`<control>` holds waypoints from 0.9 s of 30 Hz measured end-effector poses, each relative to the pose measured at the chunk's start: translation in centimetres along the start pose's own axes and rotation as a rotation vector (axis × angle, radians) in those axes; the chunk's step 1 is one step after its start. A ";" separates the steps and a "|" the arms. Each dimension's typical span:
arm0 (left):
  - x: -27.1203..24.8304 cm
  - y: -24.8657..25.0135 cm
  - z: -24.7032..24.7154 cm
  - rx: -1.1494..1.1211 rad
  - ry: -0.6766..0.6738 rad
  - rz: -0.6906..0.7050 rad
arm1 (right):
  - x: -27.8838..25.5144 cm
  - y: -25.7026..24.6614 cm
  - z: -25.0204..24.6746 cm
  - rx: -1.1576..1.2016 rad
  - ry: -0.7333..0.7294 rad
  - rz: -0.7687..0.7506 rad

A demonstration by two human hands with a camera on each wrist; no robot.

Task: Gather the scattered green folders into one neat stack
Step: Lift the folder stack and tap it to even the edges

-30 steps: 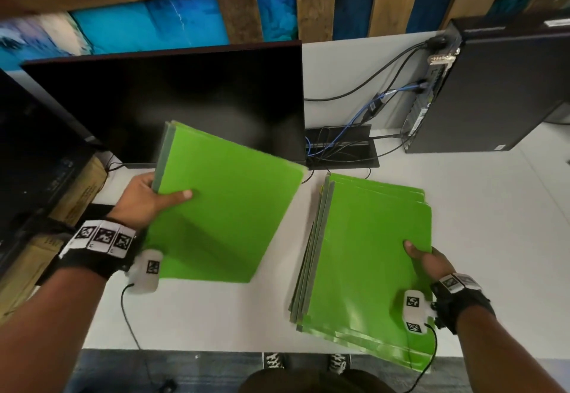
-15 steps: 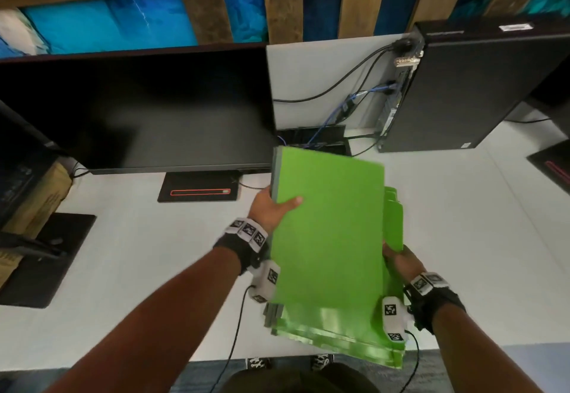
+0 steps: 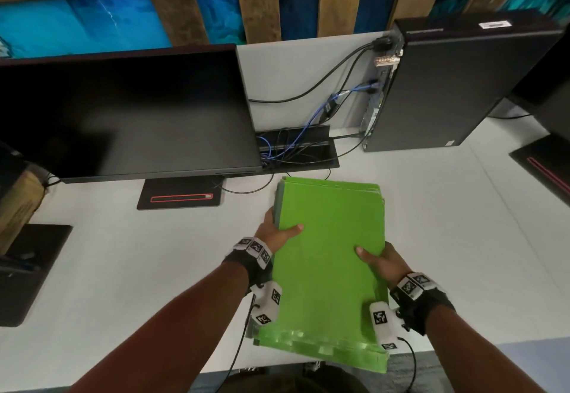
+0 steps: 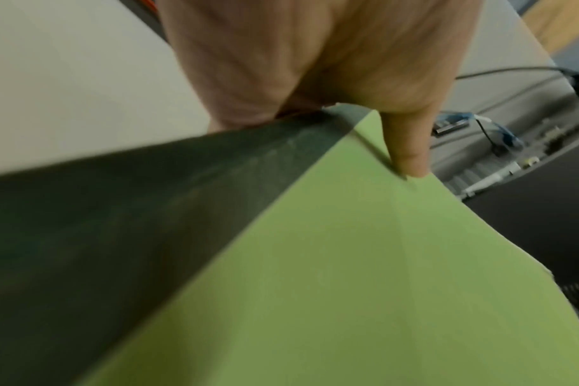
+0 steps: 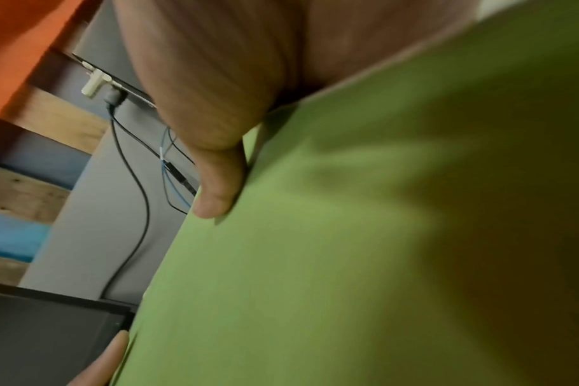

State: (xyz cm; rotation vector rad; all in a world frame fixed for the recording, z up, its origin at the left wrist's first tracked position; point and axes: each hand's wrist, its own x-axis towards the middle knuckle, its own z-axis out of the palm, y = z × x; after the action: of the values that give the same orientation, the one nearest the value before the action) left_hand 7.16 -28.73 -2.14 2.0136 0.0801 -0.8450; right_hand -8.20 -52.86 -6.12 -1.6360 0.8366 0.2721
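1. The green folders (image 3: 330, 257) lie in one pile on the white desk (image 3: 123, 269), long axis running near to far, near end overhanging the edge.
2. Left hand (image 3: 274, 232) grasps the pile's left edge, thumb on top.
3. Right hand (image 3: 381, 261) grasps the right edge likewise.
4. Both hands flank the pile equally; near edges look uneven and likely need squaring.

The top sheet of the stack of flat bright-green paper folders (image 3: 330, 257) is hiding the folders beneath it and both hands' fingers under its edges. In both wrist views the green surface is blurring and running off-frame.
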 end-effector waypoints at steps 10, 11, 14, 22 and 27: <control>-1.0 0.8 -2.6 -0.320 -0.160 -0.101 | -4.0 -3.8 -0.9 0.206 0.075 -0.239; -1.7 1.0 -2.9 -0.301 -0.135 -0.042 | -4.4 -4.1 -0.9 0.228 0.087 -0.275; -4.6 2.1 -4.5 -0.347 -0.119 0.183 | -6.2 -6.5 -0.5 0.202 0.149 -0.417; -10.6 1.8 -12.9 -0.475 0.008 0.482 | -7.8 -11.5 4.9 0.128 0.119 -0.724; -12.5 -1.5 -15.6 -0.404 -0.002 0.466 | -8.1 -10.2 9.0 0.067 -0.023 -0.632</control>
State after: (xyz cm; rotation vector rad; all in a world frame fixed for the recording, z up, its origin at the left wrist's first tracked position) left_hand 5.37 -12.52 9.47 1.5610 -0.1998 -0.4846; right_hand -4.95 -41.25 4.23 -1.7415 0.2757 -0.1799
